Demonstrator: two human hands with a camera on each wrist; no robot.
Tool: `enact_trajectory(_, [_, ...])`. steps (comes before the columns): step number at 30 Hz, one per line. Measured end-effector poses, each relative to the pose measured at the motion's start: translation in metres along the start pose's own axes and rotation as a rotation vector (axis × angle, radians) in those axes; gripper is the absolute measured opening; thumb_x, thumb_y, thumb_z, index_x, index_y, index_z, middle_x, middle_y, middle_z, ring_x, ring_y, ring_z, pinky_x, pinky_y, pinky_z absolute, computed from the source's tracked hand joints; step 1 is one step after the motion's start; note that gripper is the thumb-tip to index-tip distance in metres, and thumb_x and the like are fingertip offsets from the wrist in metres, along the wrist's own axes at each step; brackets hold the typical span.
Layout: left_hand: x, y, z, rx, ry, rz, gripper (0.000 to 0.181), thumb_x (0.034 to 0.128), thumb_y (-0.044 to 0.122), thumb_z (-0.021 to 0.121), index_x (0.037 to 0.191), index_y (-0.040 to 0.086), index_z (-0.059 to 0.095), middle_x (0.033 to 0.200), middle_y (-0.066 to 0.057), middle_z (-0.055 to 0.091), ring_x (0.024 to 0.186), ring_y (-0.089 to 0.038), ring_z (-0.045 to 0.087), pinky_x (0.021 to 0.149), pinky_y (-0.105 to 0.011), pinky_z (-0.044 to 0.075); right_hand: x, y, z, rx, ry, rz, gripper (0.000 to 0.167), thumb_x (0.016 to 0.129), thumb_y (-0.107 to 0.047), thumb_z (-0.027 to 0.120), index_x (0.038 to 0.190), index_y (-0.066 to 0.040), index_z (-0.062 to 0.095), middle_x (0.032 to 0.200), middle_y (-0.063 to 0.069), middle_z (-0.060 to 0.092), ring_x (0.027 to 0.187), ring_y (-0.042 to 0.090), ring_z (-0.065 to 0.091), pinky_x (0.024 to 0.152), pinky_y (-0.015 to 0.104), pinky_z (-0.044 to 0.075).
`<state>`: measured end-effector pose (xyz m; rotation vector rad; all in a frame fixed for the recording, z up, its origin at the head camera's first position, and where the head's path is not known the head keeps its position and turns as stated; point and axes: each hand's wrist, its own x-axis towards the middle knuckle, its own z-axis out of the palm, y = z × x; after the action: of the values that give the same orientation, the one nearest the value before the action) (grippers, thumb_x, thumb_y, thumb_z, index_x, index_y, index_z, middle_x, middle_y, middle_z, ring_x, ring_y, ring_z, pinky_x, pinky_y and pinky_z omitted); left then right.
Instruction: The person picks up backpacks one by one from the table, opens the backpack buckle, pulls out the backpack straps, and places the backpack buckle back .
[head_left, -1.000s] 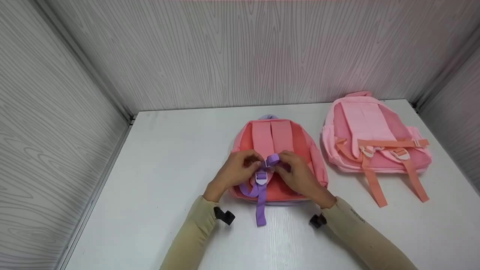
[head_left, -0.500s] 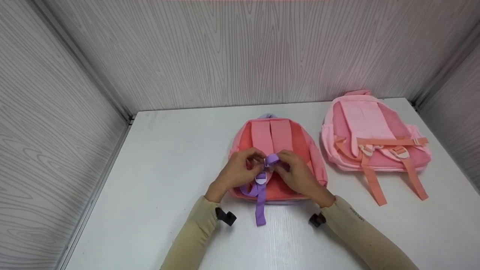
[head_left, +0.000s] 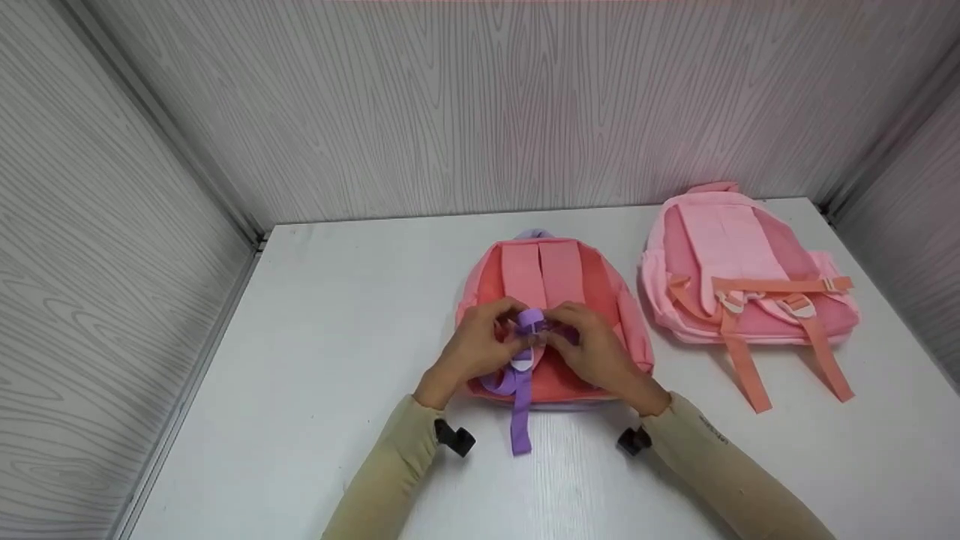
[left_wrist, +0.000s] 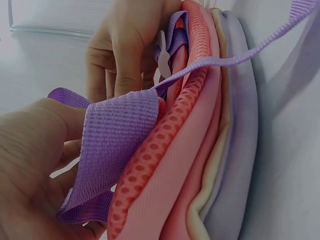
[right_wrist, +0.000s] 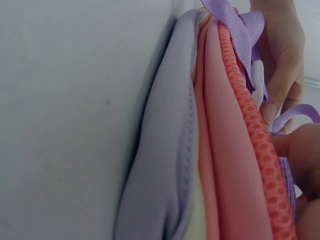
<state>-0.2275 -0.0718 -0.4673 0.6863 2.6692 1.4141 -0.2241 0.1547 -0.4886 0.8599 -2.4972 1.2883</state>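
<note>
A coral-red backpack (head_left: 600,277) lies on the table with its strap side up. My left hand (head_left: 484,341) and right hand (head_left: 592,349) meet over its lower middle, thumbs and fingertips pinching a looped purple strap (head_left: 531,318) and its small buckle, partly hidden by the fingers. Just below, a white buckle (head_left: 523,362) holds another purple strap whose tail (head_left: 520,427) hangs over the bag's bottom edge. In the left wrist view, a wide purple webbing band (left_wrist: 112,145) crosses in front of the left fingers. The right wrist view shows left fingertips (right_wrist: 272,107) at a thin purple loop.
A light pink backpack (head_left: 739,247) with orange straps (head_left: 746,375) lies at the right rear of the white table (head_left: 337,322). Grey wood-grain panels (head_left: 480,105) enclose the back and sides.
The purple loop has shifted left between the hands and turned to stand up more. My left hand has edged slightly right; the right hand stays nearly in place.
</note>
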Motion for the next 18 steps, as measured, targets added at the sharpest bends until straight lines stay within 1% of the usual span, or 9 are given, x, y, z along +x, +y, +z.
enact_trajectory(2, [0.0,0.0,0.0,0.005,0.005,0.001,0.03,0.0948,0.024,0.083,0.122,0.016,0.071,0.107,0.003,0.071,0.093,-0.018,0.06,0.082,-0.035,0.054,0.001,0.0,-0.001,-0.001,-0.005,-0.009,0.027,0.096,-0.004,0.078,0.124,-0.006,0.077,0.114,0.007,0.076,0.104,0.023,0.07,0.092,0.045,0.059])
enact_trajectory(5, [0.0,-0.001,0.0,0.011,0.006,0.0,0.03,0.095,0.025,0.083,0.121,0.017,0.071,0.106,0.004,0.07,0.093,-0.016,0.06,0.08,-0.031,0.053,0.001,-0.001,-0.004,0.018,-0.022,0.006,0.03,0.096,-0.003,0.078,0.126,-0.008,0.075,0.118,0.007,0.075,0.104,0.023,0.071,0.092,0.045,0.06])
enact_trajectory(10, [0.0,-0.001,0.001,0.004,0.002,0.012,0.029,0.0949,0.023,0.083,0.121,0.017,0.071,0.104,0.004,0.07,0.091,-0.016,0.06,0.077,-0.03,0.051,0.004,-0.004,-0.012,0.098,-0.045,0.02,0.034,0.096,0.0,0.077,0.129,-0.007,0.074,0.123,0.01,0.074,0.106,0.029,0.072,0.094,0.049,0.061])
enact_trajectory(13, [0.0,-0.001,0.002,0.004,0.006,0.008,0.029,0.0947,0.022,0.082,0.121,0.016,0.071,0.104,0.004,0.07,0.091,-0.016,0.059,0.077,-0.029,0.051,0.007,-0.007,-0.018,0.124,-0.043,-0.004,0.037,0.093,0.001,0.08,0.129,-0.005,0.073,0.125,0.014,0.073,0.109,0.036,0.069,0.096,0.054,0.059])
enact_trajectory(15, [0.0,-0.001,0.002,0.006,0.006,0.007,0.029,0.0946,0.021,0.082,0.121,0.016,0.071,0.104,0.003,0.071,0.09,-0.016,0.06,0.077,-0.03,0.052,0.009,-0.01,-0.021,0.121,-0.032,-0.033,0.039,0.091,0.003,0.082,0.129,-0.003,0.073,0.126,0.015,0.073,0.112,0.04,0.066,0.097,0.058,0.057])
enact_trajectory(18, [0.0,-0.002,0.002,0.005,0.004,0.009,0.028,0.0949,0.019,0.08,0.121,0.015,0.071,0.105,0.002,0.071,0.092,-0.017,0.06,0.079,-0.033,0.053,0.012,-0.013,-0.026,0.123,-0.025,-0.071,0.04,0.089,0.004,0.083,0.127,-0.002,0.074,0.126,0.017,0.073,0.115,0.04,0.067,0.098,0.062,0.055])
